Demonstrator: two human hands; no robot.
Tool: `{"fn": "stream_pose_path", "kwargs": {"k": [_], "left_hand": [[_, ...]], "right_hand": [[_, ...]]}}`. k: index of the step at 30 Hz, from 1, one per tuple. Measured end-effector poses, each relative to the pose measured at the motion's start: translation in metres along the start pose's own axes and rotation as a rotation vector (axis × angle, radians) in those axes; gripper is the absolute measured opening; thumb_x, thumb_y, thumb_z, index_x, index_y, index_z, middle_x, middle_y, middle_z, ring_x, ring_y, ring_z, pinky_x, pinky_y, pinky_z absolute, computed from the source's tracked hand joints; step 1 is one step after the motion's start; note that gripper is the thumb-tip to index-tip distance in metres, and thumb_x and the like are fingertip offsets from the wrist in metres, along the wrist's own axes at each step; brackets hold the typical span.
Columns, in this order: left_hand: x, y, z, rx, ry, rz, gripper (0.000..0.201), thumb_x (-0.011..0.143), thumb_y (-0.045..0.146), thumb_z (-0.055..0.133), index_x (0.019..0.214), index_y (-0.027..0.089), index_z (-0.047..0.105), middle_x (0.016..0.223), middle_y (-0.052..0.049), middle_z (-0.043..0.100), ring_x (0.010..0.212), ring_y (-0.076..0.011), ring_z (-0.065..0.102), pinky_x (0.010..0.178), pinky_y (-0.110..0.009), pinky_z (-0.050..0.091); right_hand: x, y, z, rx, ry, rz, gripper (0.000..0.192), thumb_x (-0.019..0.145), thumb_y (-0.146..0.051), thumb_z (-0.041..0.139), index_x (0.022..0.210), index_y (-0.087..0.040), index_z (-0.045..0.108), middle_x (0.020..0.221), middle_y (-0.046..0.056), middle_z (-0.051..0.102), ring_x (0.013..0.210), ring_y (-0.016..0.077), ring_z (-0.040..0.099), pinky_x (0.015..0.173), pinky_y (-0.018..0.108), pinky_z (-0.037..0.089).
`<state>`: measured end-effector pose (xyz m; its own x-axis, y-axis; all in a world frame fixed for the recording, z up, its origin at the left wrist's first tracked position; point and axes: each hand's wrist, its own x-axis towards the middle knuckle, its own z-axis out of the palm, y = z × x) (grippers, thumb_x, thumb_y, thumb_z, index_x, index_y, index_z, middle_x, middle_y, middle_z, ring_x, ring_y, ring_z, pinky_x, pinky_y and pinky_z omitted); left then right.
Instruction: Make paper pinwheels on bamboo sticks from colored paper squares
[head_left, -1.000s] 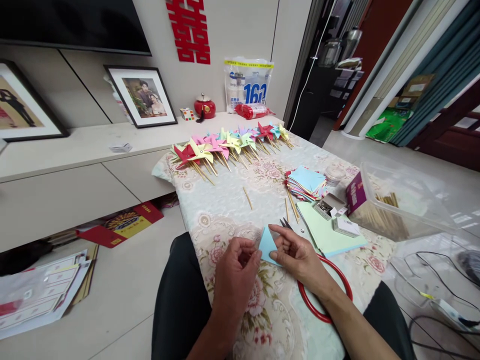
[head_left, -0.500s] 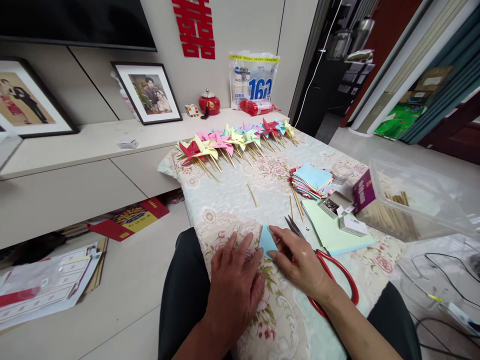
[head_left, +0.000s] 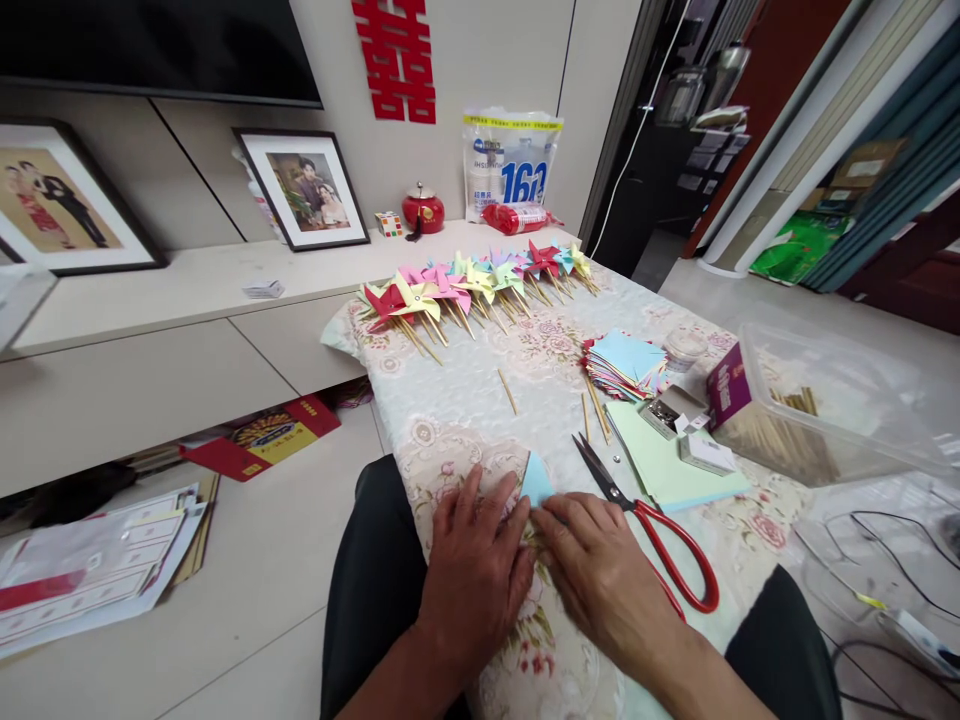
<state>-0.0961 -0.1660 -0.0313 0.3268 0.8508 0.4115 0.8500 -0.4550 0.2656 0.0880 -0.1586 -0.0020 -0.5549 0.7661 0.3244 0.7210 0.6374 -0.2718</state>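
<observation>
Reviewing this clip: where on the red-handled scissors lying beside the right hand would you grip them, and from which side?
Grip the red-handled scissors by the red loop handles, coming from the person's near right. They lie flat on the floral tablecloth with the open blades pointing away toward the paper stack, so the handles are the end nearest the right hand and clear of the points.

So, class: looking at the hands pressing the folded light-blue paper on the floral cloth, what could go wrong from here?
1. The red-handled scissors lie open right beside the right hand, blades pointing away; a sideways slip could catch them.
2. Both hands, left hand too, cover most of the folded light-blue paper, so the crease may wander unseen.
3. Loose wooden sticks on the floral cloth could roll off.
</observation>
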Motion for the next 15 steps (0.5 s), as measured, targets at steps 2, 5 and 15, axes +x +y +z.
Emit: {"fn": "stream_pose_path", "kwargs": {"k": [2,5,15], "left_hand": [[-0.001,0.0,0.001,0.011,0.01,0.027,0.037,0.095,0.034,0.054,0.128,0.022,0.066,0.144,-0.006,0.06,0.14,-0.039,0.041,0.111,-0.057,0.027],[-0.003,-0.001,0.003,0.012,0.0,0.064,0.042,0.095,0.036,0.056,0.133,0.021,0.063,0.141,-0.004,0.063,0.14,-0.0383,0.04,0.112,-0.056,0.024],[0.003,-0.01,-0.006,0.0,-0.088,0.137,0.043,0.092,0.03,0.053,0.133,0.018,0.063,0.14,-0.002,0.064,0.135,-0.0388,0.044,0.113,-0.054,0.022]], "right_hand": [[-0.004,-0.004,0.005,-0.061,-0.012,0.032,0.032,0.097,-0.013,0.051,0.129,-0.012,0.059,0.12,0.014,0.066,0.108,0.0309,0.054,0.09,0.049,0.042],[-0.008,-0.005,0.011,-0.147,-0.022,0.06,0.033,0.097,-0.013,0.052,0.129,-0.013,0.06,0.124,0.013,0.066,0.109,0.0308,0.055,0.094,0.051,0.038],[-0.007,-0.004,0.007,-0.156,-0.051,0.063,0.032,0.095,-0.014,0.056,0.127,-0.016,0.06,0.12,0.01,0.067,0.105,0.0283,0.057,0.093,0.047,0.041]]}}
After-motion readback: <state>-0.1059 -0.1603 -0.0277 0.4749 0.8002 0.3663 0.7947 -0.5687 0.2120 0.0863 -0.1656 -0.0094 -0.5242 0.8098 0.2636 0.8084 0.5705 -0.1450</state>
